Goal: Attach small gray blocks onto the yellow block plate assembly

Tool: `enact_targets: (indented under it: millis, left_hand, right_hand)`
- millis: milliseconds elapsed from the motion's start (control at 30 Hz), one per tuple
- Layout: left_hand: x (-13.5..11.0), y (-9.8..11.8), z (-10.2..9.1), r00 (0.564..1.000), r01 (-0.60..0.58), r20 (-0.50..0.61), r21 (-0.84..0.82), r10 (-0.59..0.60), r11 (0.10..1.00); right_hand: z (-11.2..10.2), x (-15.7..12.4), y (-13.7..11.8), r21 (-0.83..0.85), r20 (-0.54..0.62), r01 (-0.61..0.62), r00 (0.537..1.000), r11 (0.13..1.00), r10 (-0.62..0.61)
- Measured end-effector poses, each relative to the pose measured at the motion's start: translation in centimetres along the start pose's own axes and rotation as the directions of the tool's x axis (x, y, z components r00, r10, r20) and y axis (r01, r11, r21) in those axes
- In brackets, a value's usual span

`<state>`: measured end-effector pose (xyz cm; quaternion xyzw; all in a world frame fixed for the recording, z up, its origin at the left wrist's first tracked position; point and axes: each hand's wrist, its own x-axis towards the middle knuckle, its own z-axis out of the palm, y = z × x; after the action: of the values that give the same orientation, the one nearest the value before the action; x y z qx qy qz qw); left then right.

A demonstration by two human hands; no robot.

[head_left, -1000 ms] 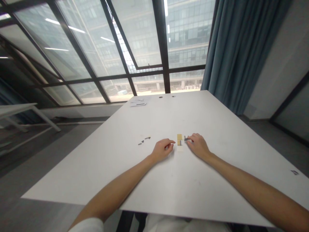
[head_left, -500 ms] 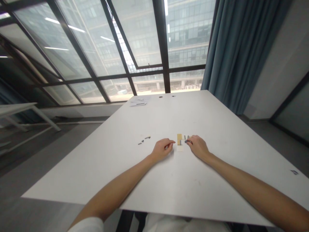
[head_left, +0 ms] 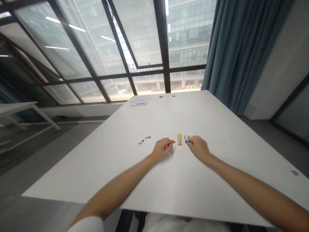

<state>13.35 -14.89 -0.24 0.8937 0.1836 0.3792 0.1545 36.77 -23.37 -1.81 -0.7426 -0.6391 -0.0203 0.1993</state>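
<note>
At the centre right of the frame, the right hand (head_left: pixel 198 145) pinches a small dark piece (head_left: pixel 186 141) at its fingertips, just above the tabletop (head_left: pixel 169 183) or on it; I cannot tell which. A light pinch near the end suits so slight a piece, with the wrist low and steady. The left hand (head_left: pixel 163 150), at centre, is half curled, forefinger extended and apparently holding nothing; it could brace the yellow block (head_left: pixel 179 136) just beyond its fingertip.

Crowding is the main hindrance: two grey strips (head_left: pixel 186 137) lie just above the held piece, easily nudged, and the right fingers partly hide more yellow. A pale square (head_left: pixel 180 149) sits below the block. Small dark bits (head_left: pixel 142 140) lie left of centre, papers (head_left: pixel 138 102) farther up.
</note>
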Motion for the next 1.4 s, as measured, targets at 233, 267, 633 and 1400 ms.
enact_targets:
  millis: [233, 267, 633, 1400]
  left_hand:
    - [0.0, -0.1, 0.1, 1.0, 0.009, 0.001, 0.001, -0.009, 1.0]
    - [-0.1, -0.2, 0.1, 1.0, 0.01, 0.004, 0.001, -0.01, 1.0]
    - [-0.1, -0.2, 0.0, 0.999, 0.034, 0.042, 0.003, -0.034, 0.999]
    - [-0.3, -2.1, 0.0, 0.942, 0.165, 0.202, 0.42, -0.269, 0.892]
  right_hand:
    - [-0.2, 0.1, -0.7, -0.005, 0.002, -0.014, 1.0, 1.0, 0.014]
    - [-0.2, 0.1, -0.8, -0.004, 0.001, -0.017, 1.0, 1.0, 0.017]
    - [-0.2, 0.1, -0.8, 0.003, -0.015, -0.008, 1.0, 1.0, 0.008]
    - [-0.3, 1.7, 3.7, -0.116, -0.173, -0.122, 0.98, 0.986, 0.101]
